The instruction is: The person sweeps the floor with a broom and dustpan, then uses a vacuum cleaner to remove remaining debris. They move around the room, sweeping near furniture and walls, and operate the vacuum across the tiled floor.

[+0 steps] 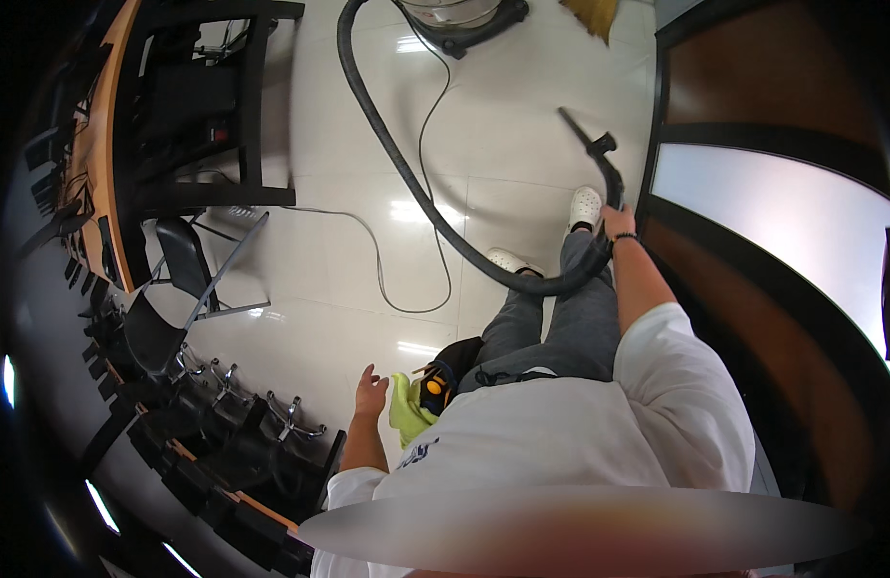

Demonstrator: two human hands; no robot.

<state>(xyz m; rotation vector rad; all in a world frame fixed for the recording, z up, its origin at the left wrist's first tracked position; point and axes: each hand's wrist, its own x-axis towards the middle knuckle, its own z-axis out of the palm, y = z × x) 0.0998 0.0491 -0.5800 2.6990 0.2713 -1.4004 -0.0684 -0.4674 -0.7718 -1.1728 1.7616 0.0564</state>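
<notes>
My right hand (618, 220) is wrapped around the black handle tube (608, 177) of a vacuum cleaner. From that grip the thin crevice nozzle (575, 126) points forward over the floor tiles. The thick black hose (408, 170) loops back across my shins and curves up to the canister vacuum cleaner (455, 16), which is cut off by the top edge. Out to my side, my left hand (372, 394) hangs with loosely bent fingers and nothing in it. Close by hangs a yellow-green cloth (408, 412), beside a black and orange item (435, 387) at my hip.
A grey power cord (380, 267) snakes over the tiled floor. Left stand a wooden desk (112, 152) with a black frame and a folding chair (184, 256). Several wheeled chairs (289, 419) line the lower left. A paneled partition (763, 173) runs along my right; broom bristles (595, 16) show ahead.
</notes>
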